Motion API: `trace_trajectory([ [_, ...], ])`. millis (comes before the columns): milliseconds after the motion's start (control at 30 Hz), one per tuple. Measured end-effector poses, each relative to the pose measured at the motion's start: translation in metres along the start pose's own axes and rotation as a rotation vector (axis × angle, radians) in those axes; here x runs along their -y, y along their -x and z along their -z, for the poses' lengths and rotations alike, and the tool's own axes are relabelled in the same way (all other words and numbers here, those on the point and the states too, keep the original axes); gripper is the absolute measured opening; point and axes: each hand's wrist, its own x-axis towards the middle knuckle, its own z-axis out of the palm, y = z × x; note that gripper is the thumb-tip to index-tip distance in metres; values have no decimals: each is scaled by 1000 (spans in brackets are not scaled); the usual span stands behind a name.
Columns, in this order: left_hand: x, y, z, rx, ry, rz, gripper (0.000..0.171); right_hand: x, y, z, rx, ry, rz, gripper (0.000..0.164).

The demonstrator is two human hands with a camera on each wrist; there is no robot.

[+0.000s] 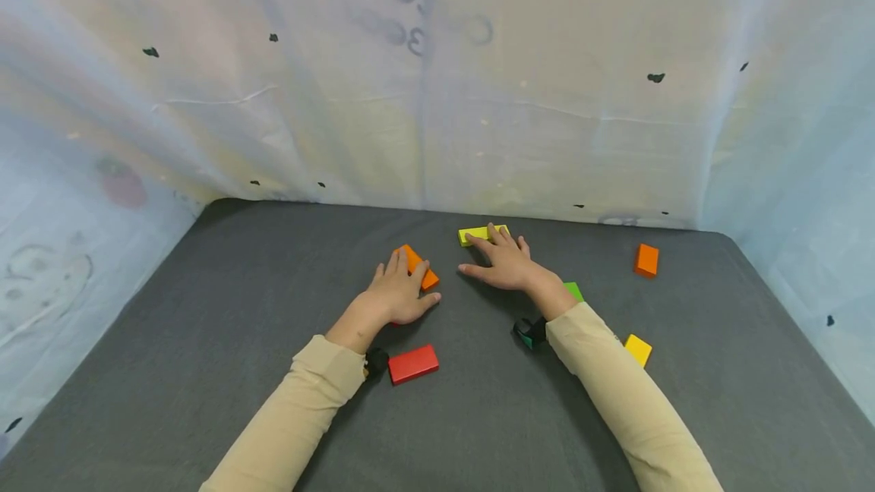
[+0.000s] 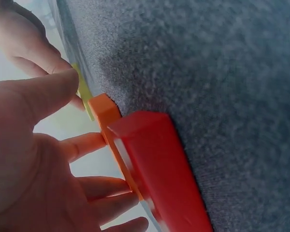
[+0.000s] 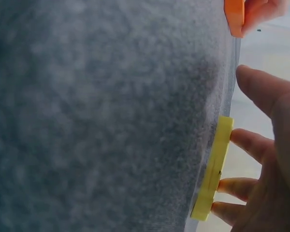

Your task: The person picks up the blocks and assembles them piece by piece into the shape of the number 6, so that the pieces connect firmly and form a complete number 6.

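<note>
My left hand reaches over an orange block with its fingers spread. In the left wrist view the fingertips lie along the upper side of that orange block, and a red block sits just in front of it. A sliver of red shows under the left palm in the head view. My right hand is stretched out, fingertips at a yellow block near the back edge. Seen from the right wrist, several fingertips touch the long side of the yellow block, with the thumb held apart.
Another red block lies beside the left wrist. A green block is partly hidden by the right forearm, and a second yellow block lies right of that sleeve. An orange block stands at the far right. A pale curtain hangs behind the grey table.
</note>
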Motion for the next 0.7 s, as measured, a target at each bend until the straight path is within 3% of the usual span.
trace_trajectory([
  [333, 0, -10, -5, -48, -1, -34, 58, -4, -1, -2, -34, -16, 18, 69],
  [567, 5, -12, -7, -58, 17, -81, 61, -2, -2, 1, -35, -69, 7, 68],
  [700, 5, -11, -5, -58, 17, -76, 61, -1, -4, 5, -94, -69, -7, 64],
])
